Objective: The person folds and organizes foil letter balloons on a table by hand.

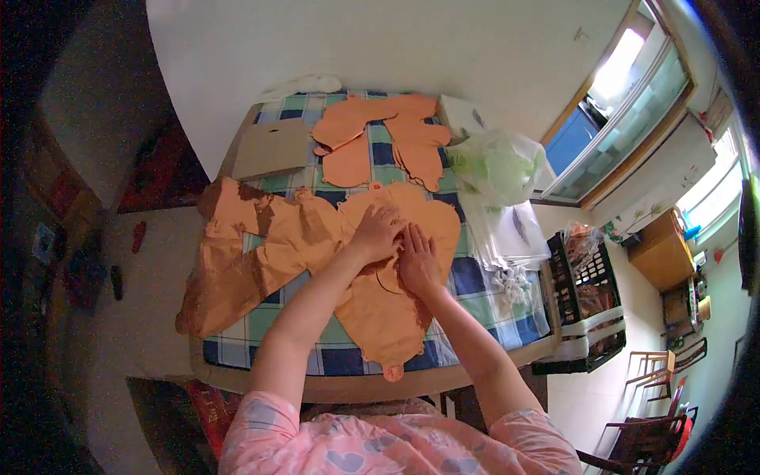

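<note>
While left hand curls, right hand lies flat on cutout.

- Orange scalloped cut-out sheets: thin, matt, limp; cloth or paper, not clear which.
- Blue, green and white checked cloth: woven, matt, slightly creased.
- Brown flat cardboard sheet: matt, smooth.
- Pale green see-through plastic bag: glossy, crinkled.
- Black slatted plastic crate: hard, dull sheen.
- Light brown wooden bench: bare rim, smooth.
</note>
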`<state>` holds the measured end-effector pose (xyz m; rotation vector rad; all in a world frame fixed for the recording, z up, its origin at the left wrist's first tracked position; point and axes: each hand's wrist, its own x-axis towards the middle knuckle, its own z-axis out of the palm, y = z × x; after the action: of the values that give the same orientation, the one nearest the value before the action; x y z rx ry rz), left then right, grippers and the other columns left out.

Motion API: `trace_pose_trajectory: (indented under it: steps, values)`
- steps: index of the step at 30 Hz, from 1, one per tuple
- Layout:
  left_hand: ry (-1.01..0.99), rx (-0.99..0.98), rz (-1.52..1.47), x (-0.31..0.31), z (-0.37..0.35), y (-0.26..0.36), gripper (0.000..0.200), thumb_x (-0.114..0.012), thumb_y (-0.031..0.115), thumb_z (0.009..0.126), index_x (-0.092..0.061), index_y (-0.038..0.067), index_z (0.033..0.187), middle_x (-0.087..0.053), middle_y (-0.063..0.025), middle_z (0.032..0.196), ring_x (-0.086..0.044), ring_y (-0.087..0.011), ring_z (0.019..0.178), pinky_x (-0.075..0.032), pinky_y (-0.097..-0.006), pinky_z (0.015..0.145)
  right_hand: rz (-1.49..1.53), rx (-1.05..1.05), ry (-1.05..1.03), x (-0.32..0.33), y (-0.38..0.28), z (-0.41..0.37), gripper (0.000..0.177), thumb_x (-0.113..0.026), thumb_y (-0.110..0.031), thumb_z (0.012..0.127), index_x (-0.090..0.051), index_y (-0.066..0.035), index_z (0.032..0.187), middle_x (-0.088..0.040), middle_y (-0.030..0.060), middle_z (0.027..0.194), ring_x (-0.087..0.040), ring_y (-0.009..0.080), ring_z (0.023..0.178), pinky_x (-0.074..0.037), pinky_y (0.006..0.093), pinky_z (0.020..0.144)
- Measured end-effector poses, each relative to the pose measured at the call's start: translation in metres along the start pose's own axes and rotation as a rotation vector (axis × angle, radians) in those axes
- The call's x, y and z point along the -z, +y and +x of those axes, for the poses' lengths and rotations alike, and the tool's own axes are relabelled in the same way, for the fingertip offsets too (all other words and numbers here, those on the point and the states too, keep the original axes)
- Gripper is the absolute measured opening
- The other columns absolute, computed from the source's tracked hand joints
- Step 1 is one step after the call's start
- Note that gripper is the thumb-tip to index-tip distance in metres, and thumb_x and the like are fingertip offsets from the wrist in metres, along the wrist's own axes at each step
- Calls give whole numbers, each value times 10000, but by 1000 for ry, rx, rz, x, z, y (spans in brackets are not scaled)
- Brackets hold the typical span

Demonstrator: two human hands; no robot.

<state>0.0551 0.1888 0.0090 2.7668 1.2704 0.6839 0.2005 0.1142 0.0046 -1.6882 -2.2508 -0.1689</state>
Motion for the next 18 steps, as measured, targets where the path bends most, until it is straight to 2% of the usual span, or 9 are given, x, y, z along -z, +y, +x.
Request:
trace_pose_trajectory:
  steps: [4, 7, 10, 13, 15, 18]
  values:
    - [44, -85, 66, -15, 0, -10, 316, -535, 161, 793, -589, 68, 1090, -507, -92, 1265, -420, -257, 1225, -327, -421, 1010, 38, -6, -8, 4, -3, -2, 522, -435, -188, 894, -323, 6, 1365, -324, 185, 1427, -280, 315, 1341, -232, 523, 1056]
    - [236, -141, 105, -29, -2, -24, 290, -543, 132, 763, -613, 62, 1036, -563, -69, 1177, -486, -243, 1127, -381, -377, 954, 59, -19, 2, 1, -2, -1, 529, -447, -183, 884, -326, 4, 1364, -325, 183, 1427, -282, 315, 1340, -231, 528, 1054]
    - [116, -120, 122, -21, -6, -25, 261, -543, 122, 760, -631, 72, 1001, -598, -56, 1092, -515, -241, 1067, -401, -368, 933, 62, -12, 0, -2, 0, -1, 547, -474, -179, 861, -336, -10, 1362, -324, 177, 1429, -284, 313, 1339, -234, 530, 1052]
    - [233, -125, 116, -19, -8, -23, 242, -545, 132, 760, -642, 73, 974, -613, -47, 1026, -531, -239, 1024, -418, -371, 909, 68, -16, -46, 1, -1, -1, 575, -511, -195, 840, -342, -34, 1365, -299, 169, 1443, -260, 312, 1348, -222, 536, 1059]
    - [209, -112, 85, -21, -9, -24, 227, -542, 134, 770, -643, 71, 964, -611, -50, 1009, -532, -238, 1020, -422, -369, 905, 48, -17, -148, 7, -1, 0, 620, -541, -225, 834, -314, -38, 1380, -247, 169, 1468, -205, 316, 1368, -191, 542, 1078]
    - [197, -78, 30, -12, -9, -18, 210, -539, 148, 789, -639, 71, 957, -610, -59, 1001, -534, -242, 1013, -426, -374, 899, 36, -16, -164, 10, -3, 0, 613, -537, -223, 836, -317, -50, 1381, -254, 157, 1468, -217, 310, 1364, -194, 539, 1078]
